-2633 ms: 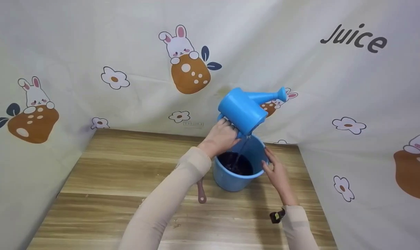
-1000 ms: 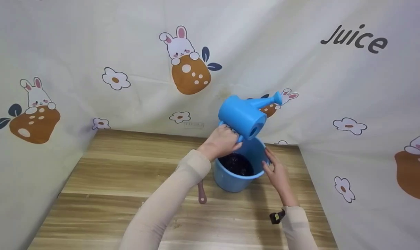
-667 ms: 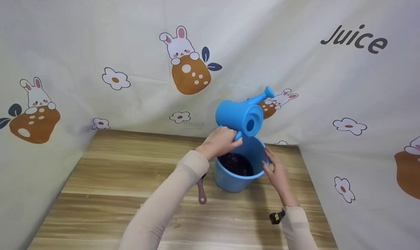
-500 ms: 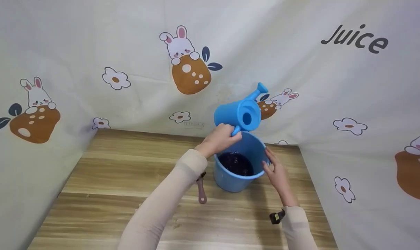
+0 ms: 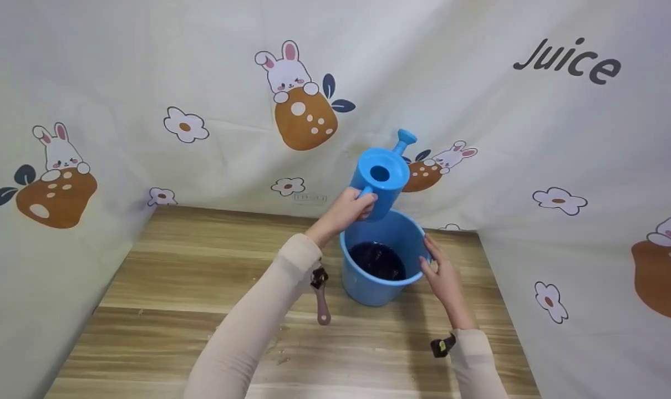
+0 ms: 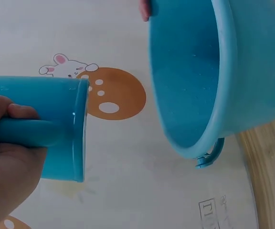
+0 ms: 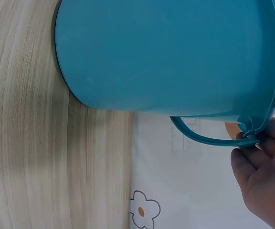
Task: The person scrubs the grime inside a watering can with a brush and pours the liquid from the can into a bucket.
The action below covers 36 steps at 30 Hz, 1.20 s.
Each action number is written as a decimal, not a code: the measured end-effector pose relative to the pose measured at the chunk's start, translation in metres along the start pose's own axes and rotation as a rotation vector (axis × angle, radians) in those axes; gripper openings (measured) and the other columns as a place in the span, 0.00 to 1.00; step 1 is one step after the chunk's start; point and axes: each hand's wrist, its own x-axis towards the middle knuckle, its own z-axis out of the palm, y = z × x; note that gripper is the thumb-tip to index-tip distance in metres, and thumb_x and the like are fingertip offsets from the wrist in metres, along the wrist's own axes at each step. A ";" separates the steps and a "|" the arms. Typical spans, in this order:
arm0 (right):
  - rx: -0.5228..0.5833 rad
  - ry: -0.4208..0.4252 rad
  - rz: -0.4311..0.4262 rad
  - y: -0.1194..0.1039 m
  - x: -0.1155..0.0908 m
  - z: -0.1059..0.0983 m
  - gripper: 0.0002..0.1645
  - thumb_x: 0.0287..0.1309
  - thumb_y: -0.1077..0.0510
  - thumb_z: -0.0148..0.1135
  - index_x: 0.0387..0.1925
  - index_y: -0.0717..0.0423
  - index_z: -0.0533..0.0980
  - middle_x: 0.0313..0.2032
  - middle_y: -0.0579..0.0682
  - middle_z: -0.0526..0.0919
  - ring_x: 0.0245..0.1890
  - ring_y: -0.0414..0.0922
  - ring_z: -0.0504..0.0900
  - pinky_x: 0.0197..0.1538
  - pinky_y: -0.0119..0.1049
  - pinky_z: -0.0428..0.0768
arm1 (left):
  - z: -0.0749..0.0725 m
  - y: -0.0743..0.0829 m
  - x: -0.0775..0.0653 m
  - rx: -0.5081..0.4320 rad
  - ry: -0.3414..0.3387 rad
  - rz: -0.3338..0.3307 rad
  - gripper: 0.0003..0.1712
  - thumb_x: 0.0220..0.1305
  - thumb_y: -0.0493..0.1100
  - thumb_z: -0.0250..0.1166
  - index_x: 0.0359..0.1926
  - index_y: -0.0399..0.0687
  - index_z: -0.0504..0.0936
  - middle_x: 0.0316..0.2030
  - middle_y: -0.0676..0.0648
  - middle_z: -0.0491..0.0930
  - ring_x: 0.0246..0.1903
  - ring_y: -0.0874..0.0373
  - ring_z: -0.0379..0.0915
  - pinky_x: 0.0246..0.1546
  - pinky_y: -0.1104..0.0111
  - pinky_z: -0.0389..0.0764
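Note:
My left hand (image 5: 344, 213) grips a blue watering can (image 5: 388, 194) by its handle, above the far left part of a light-blue bucket (image 5: 369, 291). The can is nearly upright, its filling hole facing up and its spout pointing away; no water runs from it. Dark-looking liquid (image 5: 377, 263) lies in the bucket. On the bucket's right side my right hand (image 5: 443, 277) holds the rim, thumb towards the inside. In the right wrist view its fingers (image 7: 245, 167) sit by the joint of the bucket's bail handle (image 7: 204, 139). The left wrist view shows the can's base facing the bucket's mouth.
A brownish-pink handle (image 5: 323, 307) of some tool lies left of the bucket, partly hidden by the left forearm. Small wet-looking spots (image 5: 283, 359) dot the wooden tabletop (image 5: 191, 277). A printed cloth (image 5: 230, 72) stands behind and at both sides.
My left hand has turned the watering can from tipped over the bucket to nearly upright, and the stream of water has stopped. My right hand stays on the rim.

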 end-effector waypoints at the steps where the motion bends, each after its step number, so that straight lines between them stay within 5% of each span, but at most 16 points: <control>1: 0.001 -0.003 0.001 0.000 0.000 0.000 0.29 0.64 0.64 0.61 0.66 0.63 0.69 0.69 0.62 0.69 0.67 0.62 0.70 0.63 0.59 0.72 | -0.001 0.000 0.000 -0.011 -0.006 -0.011 0.24 0.70 0.40 0.48 0.13 0.51 0.62 0.11 0.57 0.59 0.15 0.63 0.55 0.24 0.71 0.60; 19: 0.008 -0.004 -0.007 -0.001 0.001 -0.001 0.29 0.64 0.64 0.60 0.66 0.64 0.70 0.69 0.61 0.69 0.68 0.60 0.70 0.64 0.56 0.70 | -0.030 -0.008 -0.023 -0.064 -0.035 -0.107 0.25 0.68 0.43 0.48 0.12 0.53 0.60 0.10 0.58 0.58 0.13 0.65 0.53 0.21 0.72 0.55; 24: -0.004 0.004 -0.008 0.000 0.001 -0.001 0.29 0.63 0.64 0.60 0.66 0.64 0.70 0.69 0.60 0.70 0.64 0.57 0.75 0.58 0.52 0.74 | -0.041 -0.013 -0.035 -0.040 -0.029 -0.107 0.24 0.69 0.44 0.47 0.13 0.53 0.61 0.11 0.57 0.59 0.15 0.63 0.54 0.22 0.71 0.56; 36: 0.001 0.009 -0.016 0.000 0.001 0.000 0.29 0.63 0.64 0.60 0.65 0.64 0.70 0.68 0.60 0.70 0.66 0.59 0.72 0.61 0.55 0.73 | -0.080 -0.038 -0.072 -0.050 0.023 -0.148 0.24 0.71 0.43 0.47 0.13 0.53 0.62 0.11 0.57 0.60 0.15 0.63 0.56 0.23 0.71 0.59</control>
